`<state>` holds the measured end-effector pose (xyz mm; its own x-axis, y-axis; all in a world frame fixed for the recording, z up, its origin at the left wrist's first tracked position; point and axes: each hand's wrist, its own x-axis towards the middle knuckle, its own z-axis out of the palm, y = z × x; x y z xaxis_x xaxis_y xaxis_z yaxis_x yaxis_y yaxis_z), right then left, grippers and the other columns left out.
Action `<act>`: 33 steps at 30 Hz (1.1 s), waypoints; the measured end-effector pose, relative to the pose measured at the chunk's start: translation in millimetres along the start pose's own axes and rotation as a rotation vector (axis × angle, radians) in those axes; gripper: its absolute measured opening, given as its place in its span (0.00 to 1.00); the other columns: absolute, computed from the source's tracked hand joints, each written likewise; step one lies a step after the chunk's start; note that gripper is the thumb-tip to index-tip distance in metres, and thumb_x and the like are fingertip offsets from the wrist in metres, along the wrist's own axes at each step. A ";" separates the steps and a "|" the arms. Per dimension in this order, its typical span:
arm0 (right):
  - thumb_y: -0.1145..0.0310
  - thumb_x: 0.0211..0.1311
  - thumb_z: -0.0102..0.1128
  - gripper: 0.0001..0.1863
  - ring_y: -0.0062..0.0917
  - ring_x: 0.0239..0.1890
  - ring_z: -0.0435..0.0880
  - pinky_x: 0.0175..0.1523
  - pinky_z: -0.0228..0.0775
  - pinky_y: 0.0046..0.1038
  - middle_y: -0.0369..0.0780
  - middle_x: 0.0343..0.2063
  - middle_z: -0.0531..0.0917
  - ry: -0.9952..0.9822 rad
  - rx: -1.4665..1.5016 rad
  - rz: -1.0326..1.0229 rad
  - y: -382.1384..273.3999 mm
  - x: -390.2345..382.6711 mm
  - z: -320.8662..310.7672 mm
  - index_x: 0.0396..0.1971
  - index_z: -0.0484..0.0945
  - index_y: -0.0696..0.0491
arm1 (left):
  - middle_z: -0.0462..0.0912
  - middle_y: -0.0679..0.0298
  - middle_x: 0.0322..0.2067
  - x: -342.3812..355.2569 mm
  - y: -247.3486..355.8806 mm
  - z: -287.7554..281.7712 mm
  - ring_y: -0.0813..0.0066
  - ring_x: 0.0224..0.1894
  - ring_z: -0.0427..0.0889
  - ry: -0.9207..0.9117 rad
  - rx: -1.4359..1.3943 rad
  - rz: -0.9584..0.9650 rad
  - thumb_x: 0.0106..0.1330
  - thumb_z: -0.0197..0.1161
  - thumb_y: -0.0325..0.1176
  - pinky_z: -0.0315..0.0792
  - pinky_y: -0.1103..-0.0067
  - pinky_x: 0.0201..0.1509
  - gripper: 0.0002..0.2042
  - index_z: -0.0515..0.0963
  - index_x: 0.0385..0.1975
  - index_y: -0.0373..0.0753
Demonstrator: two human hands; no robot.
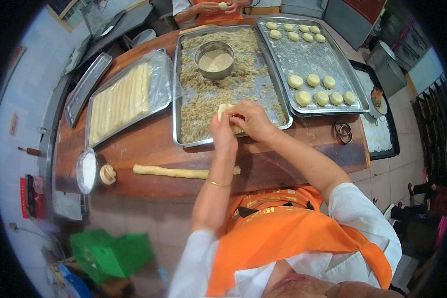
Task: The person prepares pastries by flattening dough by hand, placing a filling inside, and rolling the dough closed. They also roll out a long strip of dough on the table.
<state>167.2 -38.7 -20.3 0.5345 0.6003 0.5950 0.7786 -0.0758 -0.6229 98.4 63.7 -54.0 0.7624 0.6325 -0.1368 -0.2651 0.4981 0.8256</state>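
Over the near edge of the filling tray [178, 130], my left hand [223, 133] holds a small pale piece of dough [224, 111] in its curled fingers. My right hand [254, 120] meets it from the right, thumb and fingers pinched at the dough's edge. The palms hide part of the dough. Crumbly tan filling [199, 111] is spread across the tray, and a round metal bowl [216, 74] of paler crumbs sits on it. A long dough rope [176, 172] lies on the wooden table [283, 149], passing beneath my left forearm.
At left stands a tray of dough strips [121, 99] partly under plastic, beside a narrow metal tray [87, 89]. A flour bowl [88, 170] is near the left corner. Rounded dough pieces [313, 80] fill rows on the right tray [317, 59]. Ring cutters [343, 133] lie nearby. A co-worker's hands [218, 7] hold dough opposite.
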 end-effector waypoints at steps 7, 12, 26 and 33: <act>0.72 0.52 0.72 0.11 0.40 0.36 0.84 0.43 0.77 0.36 0.44 0.33 0.84 -0.063 0.459 0.509 -27.4 26.8 -31.7 0.37 0.86 0.53 | 0.80 0.57 0.45 -32.2 75.0 42.7 0.67 0.46 0.80 -0.155 -0.225 -0.039 0.82 0.37 0.48 0.77 0.70 0.52 0.24 0.74 0.53 0.33; 0.78 0.52 0.71 0.13 0.35 0.36 0.84 0.38 0.77 0.28 0.42 0.31 0.82 0.034 -0.062 -0.033 -36.9 4.5 -5.0 0.38 0.85 0.52 | 0.80 0.55 0.43 -3.2 19.8 17.9 0.65 0.45 0.80 -0.068 -0.348 -0.111 0.81 0.41 0.48 0.75 0.71 0.52 0.25 0.77 0.46 0.29; 0.57 0.65 0.64 0.27 0.43 0.65 0.72 0.71 0.57 0.44 0.49 0.61 0.75 -0.194 -0.400 0.134 22.6 -5.3 -26.5 0.60 0.76 0.53 | 0.80 0.61 0.34 9.6 15.6 -3.2 0.66 0.37 0.81 0.159 -0.670 -0.366 0.76 0.56 0.47 0.81 0.68 0.40 0.15 0.75 0.38 0.41; 0.65 0.69 0.59 0.34 0.32 0.64 0.74 0.66 0.65 0.31 0.46 0.63 0.74 -0.307 0.730 0.488 0.3 -10.2 6.0 0.72 0.60 0.50 | 0.80 0.65 0.32 1.6 7.8 11.0 0.68 0.36 0.82 0.102 -0.518 -0.314 0.72 0.62 0.48 0.81 0.70 0.40 0.14 0.76 0.37 0.42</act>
<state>160.0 -40.0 -29.6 0.5570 0.8259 0.0872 0.0344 0.0820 -0.9960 104.1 62.0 -41.7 0.7970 0.4496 -0.4033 -0.3091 0.8773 0.3671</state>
